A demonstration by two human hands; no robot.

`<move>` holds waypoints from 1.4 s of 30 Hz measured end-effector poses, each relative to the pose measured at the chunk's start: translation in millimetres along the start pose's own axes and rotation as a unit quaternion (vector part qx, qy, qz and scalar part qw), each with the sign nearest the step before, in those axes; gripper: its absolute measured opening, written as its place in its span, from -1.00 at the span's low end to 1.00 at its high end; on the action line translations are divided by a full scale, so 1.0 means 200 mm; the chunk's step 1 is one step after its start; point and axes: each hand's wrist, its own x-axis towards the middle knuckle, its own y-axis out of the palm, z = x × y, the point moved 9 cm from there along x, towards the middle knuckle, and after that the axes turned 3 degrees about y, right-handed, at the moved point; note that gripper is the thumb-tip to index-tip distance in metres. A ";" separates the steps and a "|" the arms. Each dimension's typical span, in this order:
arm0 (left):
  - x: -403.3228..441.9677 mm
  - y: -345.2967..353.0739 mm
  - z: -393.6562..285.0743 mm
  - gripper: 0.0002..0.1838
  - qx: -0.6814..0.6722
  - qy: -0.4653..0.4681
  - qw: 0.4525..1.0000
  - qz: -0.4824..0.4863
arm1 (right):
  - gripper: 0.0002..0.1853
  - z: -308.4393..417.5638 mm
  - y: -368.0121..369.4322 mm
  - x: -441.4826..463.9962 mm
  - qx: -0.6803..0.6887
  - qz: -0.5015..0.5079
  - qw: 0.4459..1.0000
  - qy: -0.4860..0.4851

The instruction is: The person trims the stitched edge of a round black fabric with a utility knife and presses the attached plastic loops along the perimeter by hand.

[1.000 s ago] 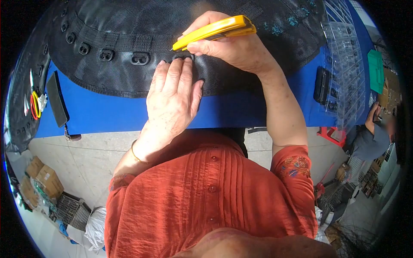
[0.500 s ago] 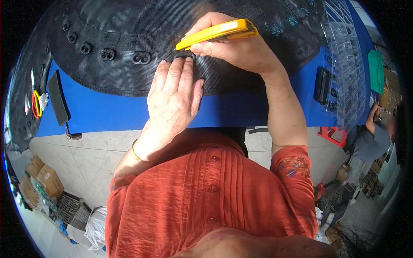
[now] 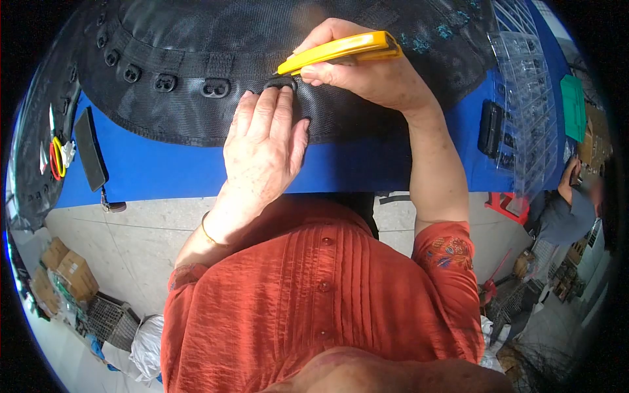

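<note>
My right hand is closed around a yellow utility knife. The knife's tip points left and down, close to a black plastic fitting on the black mesh fabric. Flat on the fabric lies my left hand, fingers stretched out, with its fingertips touching the lower edge of that fitting. More black fittings, such as a two-holed one, run in a curved row to the left along a stitched band. The blade's contact with the fitting is too small to make out.
A blue table carries the fabric. To the left lie scissors and a dark phone. A clear compartment tray, a black case and a green box stand right. Another person is at far right.
My right hand has shifted slightly right with the utility knife, its tip moving along the top of the fitting. My left hand has stayed almost still.
</note>
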 end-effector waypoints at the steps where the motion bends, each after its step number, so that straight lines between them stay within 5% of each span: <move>1: 0.00 0.00 0.00 -0.48 0.000 0.000 1.000 0.000 | -0.84 0.00 0.00 0.00 -0.002 -0.003 1.000 -0.003; 16: 0.01 -0.01 0.00 -0.49 -0.002 0.000 1.000 -0.004 | -0.83 -0.04 -0.01 -0.03 0.109 0.002 0.993 0.044; 42: 0.01 0.00 -0.01 -0.48 0.001 0.007 1.000 0.002 | -0.78 -0.05 -0.03 -0.07 0.051 -0.026 0.996 0.065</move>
